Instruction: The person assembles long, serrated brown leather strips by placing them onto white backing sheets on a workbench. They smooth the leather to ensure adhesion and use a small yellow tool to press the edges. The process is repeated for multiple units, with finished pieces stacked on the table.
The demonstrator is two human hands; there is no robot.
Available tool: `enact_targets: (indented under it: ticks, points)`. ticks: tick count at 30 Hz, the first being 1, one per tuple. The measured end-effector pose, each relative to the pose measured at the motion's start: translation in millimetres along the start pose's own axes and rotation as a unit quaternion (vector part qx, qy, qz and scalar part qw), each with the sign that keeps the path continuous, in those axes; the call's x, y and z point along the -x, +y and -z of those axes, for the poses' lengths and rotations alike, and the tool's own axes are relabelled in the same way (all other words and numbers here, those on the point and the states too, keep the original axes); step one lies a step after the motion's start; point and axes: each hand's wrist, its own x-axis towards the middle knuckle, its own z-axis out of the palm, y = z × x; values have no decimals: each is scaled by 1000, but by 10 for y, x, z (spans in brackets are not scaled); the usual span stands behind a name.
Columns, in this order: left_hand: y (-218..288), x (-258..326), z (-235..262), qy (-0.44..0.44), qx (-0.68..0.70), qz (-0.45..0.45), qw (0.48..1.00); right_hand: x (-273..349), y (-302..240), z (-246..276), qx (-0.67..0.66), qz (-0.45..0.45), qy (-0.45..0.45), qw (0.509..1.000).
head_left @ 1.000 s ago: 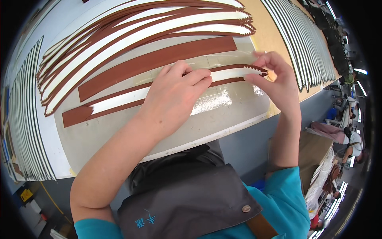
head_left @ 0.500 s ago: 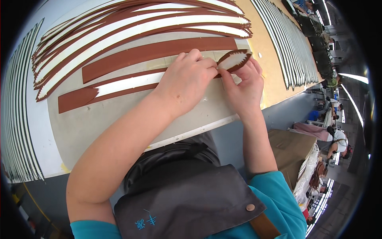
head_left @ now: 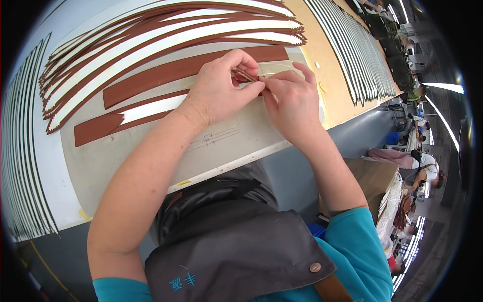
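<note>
A long brown strip with a white centre (head_left: 131, 117) lies on the worktable (head_left: 236, 138) in front of me. My left hand (head_left: 221, 90) and my right hand (head_left: 292, 98) meet over its right end, and both pinch the folded-back brown tip (head_left: 246, 75) between fingers and thumbs. The tip is lifted off the table. A plain brown strip (head_left: 166, 76) lies just beyond the hands. Further back, a fan of several brown and white strips (head_left: 166, 35) spreads across the table.
Rows of thin dark and white strips (head_left: 22, 166) lie at the left and others (head_left: 362, 55) at the far right. The table's front edge (head_left: 241, 163) runs just under my forearms. Other people (head_left: 422, 168) work at the lower right.
Both hands came together over the strip's right end. The right hand drew leftward and folded the tip back; the left hand shifted from pressing flat to pinching it.
</note>
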Motion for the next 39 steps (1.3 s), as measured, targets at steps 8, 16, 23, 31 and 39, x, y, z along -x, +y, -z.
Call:
enact_targets:
  ticks: [8, 16, 23, 31, 39]
  points:
    - [40, 32, -11, -27, -89, 6, 996, 368, -28, -98, -84, -59, 11, 995]
    - [78, 51, 37, -42, -88, 27, 995, 373, 123, -83, -125, -29, -23, 991]
    - [218, 102, 333, -72, -100, 115, 986, 427, 180, -124, -151, -32, -24, 988]
    - [148, 370, 206, -15, -218, -12, 976, 421, 175, -124, -169, -34, -31, 985]
    - [69, 364, 188, -20, -311, -88, 946, 413, 187, -105, -175, -35, -30, 984]
